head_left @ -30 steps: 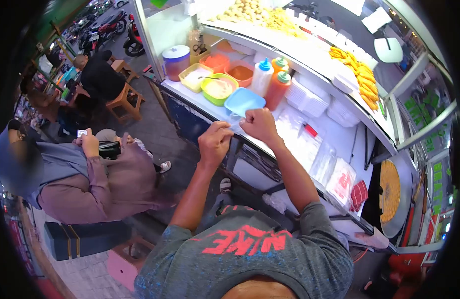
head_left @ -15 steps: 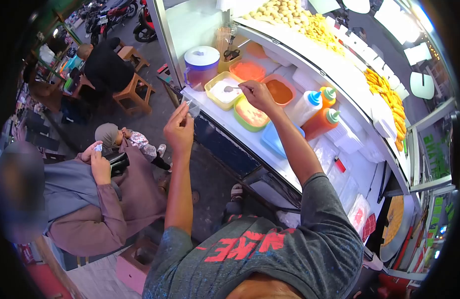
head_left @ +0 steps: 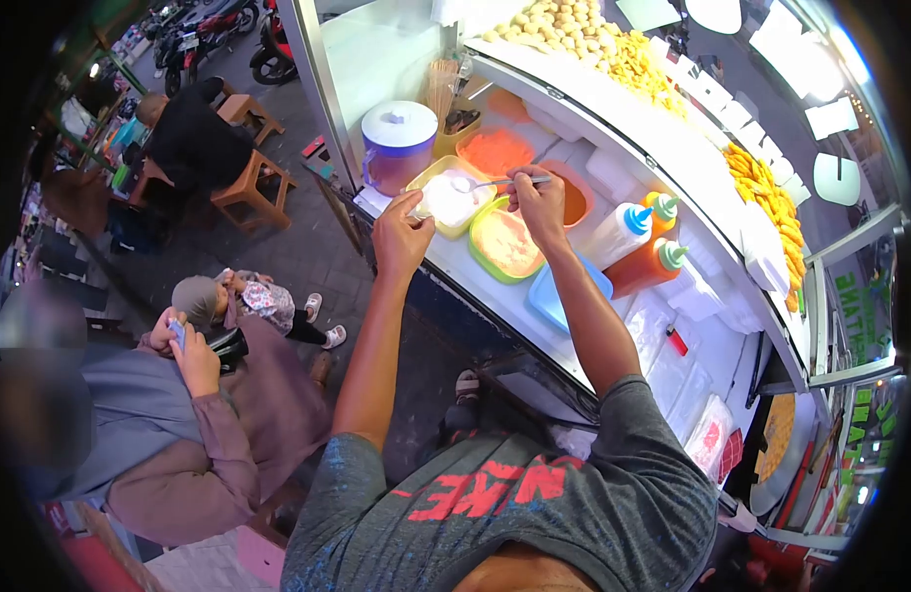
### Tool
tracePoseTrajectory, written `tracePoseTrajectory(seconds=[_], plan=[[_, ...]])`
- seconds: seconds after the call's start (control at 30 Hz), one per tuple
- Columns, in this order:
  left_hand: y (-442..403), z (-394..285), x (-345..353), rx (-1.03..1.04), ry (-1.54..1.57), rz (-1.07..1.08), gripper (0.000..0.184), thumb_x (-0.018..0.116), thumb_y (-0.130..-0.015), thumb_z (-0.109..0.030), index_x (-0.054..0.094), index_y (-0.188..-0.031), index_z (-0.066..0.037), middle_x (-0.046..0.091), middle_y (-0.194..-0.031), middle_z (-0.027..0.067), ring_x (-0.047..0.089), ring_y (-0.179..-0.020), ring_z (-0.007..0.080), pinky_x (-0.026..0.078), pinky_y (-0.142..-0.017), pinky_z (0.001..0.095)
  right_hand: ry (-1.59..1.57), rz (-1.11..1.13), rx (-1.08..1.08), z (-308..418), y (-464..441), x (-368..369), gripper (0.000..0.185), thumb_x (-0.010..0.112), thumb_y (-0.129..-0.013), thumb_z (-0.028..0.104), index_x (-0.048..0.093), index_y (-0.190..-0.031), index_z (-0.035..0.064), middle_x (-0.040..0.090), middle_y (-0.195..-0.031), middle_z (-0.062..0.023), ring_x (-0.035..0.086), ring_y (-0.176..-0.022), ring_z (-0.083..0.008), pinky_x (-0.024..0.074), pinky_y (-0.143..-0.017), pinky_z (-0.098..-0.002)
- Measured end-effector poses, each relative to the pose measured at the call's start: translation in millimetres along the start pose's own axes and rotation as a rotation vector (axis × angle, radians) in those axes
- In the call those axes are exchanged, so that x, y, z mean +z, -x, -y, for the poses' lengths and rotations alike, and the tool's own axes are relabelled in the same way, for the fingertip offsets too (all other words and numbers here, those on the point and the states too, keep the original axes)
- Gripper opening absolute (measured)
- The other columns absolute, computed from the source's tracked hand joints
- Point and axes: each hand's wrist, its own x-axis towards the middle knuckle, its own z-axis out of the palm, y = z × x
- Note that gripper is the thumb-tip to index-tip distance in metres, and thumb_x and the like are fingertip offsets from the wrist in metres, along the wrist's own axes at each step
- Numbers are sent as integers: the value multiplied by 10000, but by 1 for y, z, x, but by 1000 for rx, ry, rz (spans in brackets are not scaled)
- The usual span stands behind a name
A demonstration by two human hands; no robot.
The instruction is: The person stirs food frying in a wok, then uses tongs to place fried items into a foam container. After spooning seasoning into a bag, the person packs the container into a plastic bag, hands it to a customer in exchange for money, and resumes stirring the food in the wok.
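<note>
So the right hand (head_left: 537,205) has its fingers closed around the handle of a metal spoon (head_left: 501,183), with the spoon's bowl over the pale yellow tub (head_left: 453,230) of white stuff. Left hand (head_left: 401,242) is right at that tub's near corner, thumb and fingertips nearly together, pinching what looks like a little clear plastic bag (head_left: 423,209), kinda washed out in the glare. There's a green tub (head_left: 482,261) just beside the yellow one, a purple jug (head_left: 398,168) with a white lid behind, and a blue-capped squeeze bottle (head_left: 618,237) off past the right hand.
</note>
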Motion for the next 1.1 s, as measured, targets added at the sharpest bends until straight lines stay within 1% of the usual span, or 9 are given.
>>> tracePoseTrajectory(seconds=[0.13,0.23,0.33,0.4,0.47,0.53,0.67,0.83,1.1], plan=[[-12,-2,2,-59,90,73,450,714,-690,-18,606,-1120,62,606,-1187,151,687,-793,187,524,-695,257,-81,86,-52,25,11,-1,211,504,-866,96,653,-884,-52,619,-675,-76,572,-549,-100,485,-474,-236],[-14,-9,-1,-96,138,121,462,724,-698,-9,594,-1134,74,603,-1187,152,674,-818,179,524,-709,256,119,238,-68,34,22,11,201,521,-870,103,654,-903,-43,618,-677,-80,580,-583,-106,496,-520,-262],[-10,-10,-3,-140,256,154,472,723,-708,13,580,-1154,75,623,-1144,145,657,-838,165,521,-718,250,433,479,-521,30,30,10,145,566,-877,68,671,-952,-1,649,-749,-62,591,-634,-103,482,-574,-250],[-3,-15,-8,-182,330,177,460,711,-716,42,579,-1156,70,623,-1134,139,646,-825,157,517,-713,239,344,357,-565,34,41,-5,138,584,-868,48,670,-966,5,655,-775,-52,594,-658,-103,494,-596,-250],[4,-24,-14,-267,428,203,447,707,-719,45,583,-1147,72,616,-1142,141,642,-815,149,516,-713,235,52,195,-250,39,59,-35,134,556,-884,33,663,-948,-17,655,-773,-71,589,-648,-92,505,-603,-250],[16,-23,-13,-267,409,268,446,696,-730,54,572,-1158,78,594,-1169,149,637,-801,138,511,-705,226,232,28,-190,23,71,-63,135,572,-855,37,666,-928,-27,670,-734,-89,633,-651,-118,511,-603,-261],[39,-30,6,-223,417,345,476,695,-737,49,547,-1189,84,578,-1196,151,639,-800,142,506,-692,222,444,54,-99,-17,104,-71,137,574,-844,57,667,-885,-35,656,-670,-106,611,-598,-106,487,-561,-249],[43,-37,18,-247,425,360,467,699,-742,40,550,-1182,86,592,-1177,147,640,-804,145,508,-683,224,173,-139,36,-25,109,-68,157,553,-860,70,660,-874,-44,646,-652,-89,585,-538,-97,468,-501,-240],[36,-28,41,-148,387,338,485,728,-726,-55,558,-1148,113,604,-1148,196,662,-794,169,535,-685,251,35,-137,-93,37,96,-65,163,541,-885,82,651,-903,-37,642,-662,-74,592,-565,-86,483,-506,-223]])
